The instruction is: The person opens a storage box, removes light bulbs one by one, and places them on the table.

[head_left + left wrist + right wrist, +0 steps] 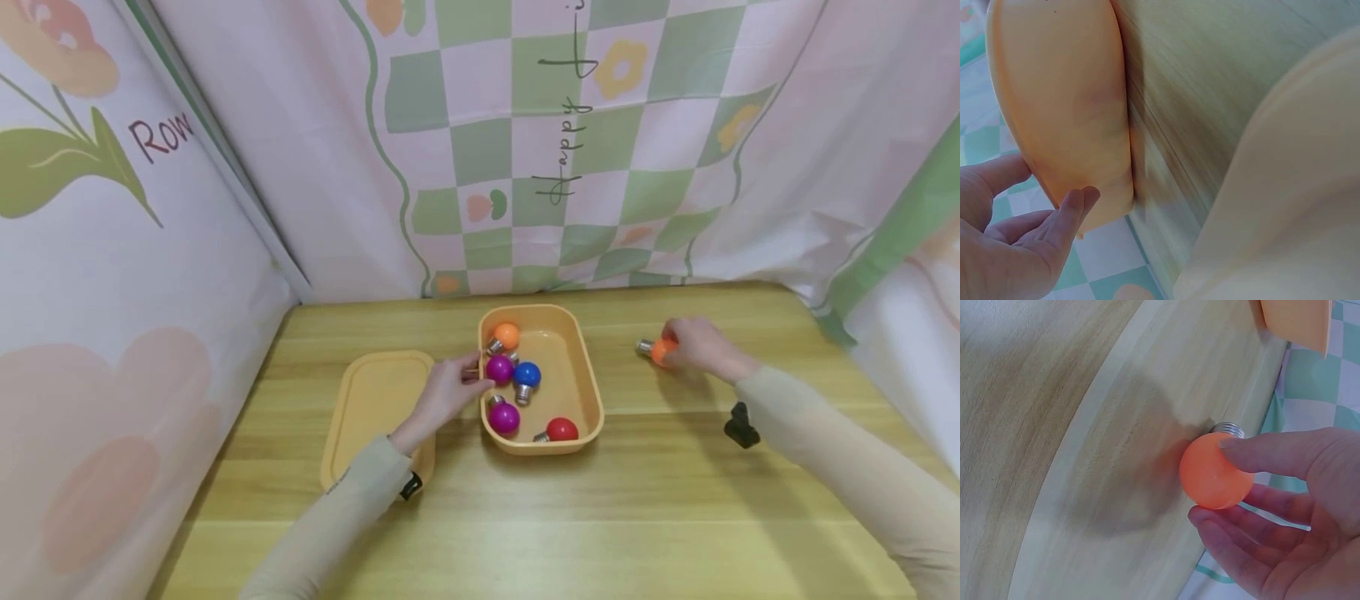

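Observation:
An orange light bulb (1213,472) with a silver screw base is pinched between the thumb and fingers of my right hand (701,346), low over the table to the right of the box. The base points left toward the box in the head view. My left hand (444,390) holds the left wall of a yellow plastic box (588,379), thumb at the rim and fingers against the outside. Inside the box lie a second orange bulb (507,336), a purple bulb (499,369), a blue bulb (527,375), another purple bulb (505,418) and a red bulb (562,429).
A flat yellow lid (367,408) lies left of the box, partly under my left forearm. The wooden table (525,525) ends at a checked curtain (555,167) behind and a printed cloth (150,333) along the left.

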A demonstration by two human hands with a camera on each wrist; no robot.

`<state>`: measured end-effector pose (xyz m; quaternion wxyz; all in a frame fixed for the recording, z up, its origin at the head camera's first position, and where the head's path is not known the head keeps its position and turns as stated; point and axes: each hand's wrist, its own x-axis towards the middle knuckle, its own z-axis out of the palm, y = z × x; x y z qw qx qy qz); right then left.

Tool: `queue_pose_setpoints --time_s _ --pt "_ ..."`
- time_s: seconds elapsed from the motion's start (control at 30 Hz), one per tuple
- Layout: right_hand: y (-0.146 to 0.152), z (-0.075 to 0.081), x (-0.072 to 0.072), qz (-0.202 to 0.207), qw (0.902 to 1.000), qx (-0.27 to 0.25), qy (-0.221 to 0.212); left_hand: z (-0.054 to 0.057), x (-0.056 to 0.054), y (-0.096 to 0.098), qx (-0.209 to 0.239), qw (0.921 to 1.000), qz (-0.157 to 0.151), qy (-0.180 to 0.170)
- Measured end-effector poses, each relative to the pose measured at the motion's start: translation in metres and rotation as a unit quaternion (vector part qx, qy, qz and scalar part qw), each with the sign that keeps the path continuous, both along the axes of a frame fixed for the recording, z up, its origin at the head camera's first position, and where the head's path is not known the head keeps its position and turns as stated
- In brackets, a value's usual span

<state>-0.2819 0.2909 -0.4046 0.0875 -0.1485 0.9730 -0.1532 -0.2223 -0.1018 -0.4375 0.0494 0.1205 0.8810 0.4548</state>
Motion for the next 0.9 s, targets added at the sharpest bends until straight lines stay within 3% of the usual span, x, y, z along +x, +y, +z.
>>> queue_pose_setpoints --time_s 0.9 --pt "0.0066 -0.001 -0.0027 -0.008 0.9994 0.009 -0.032 -0.0002 -0.0017 0.0006 -0.007 1.0 0.003 0.004"
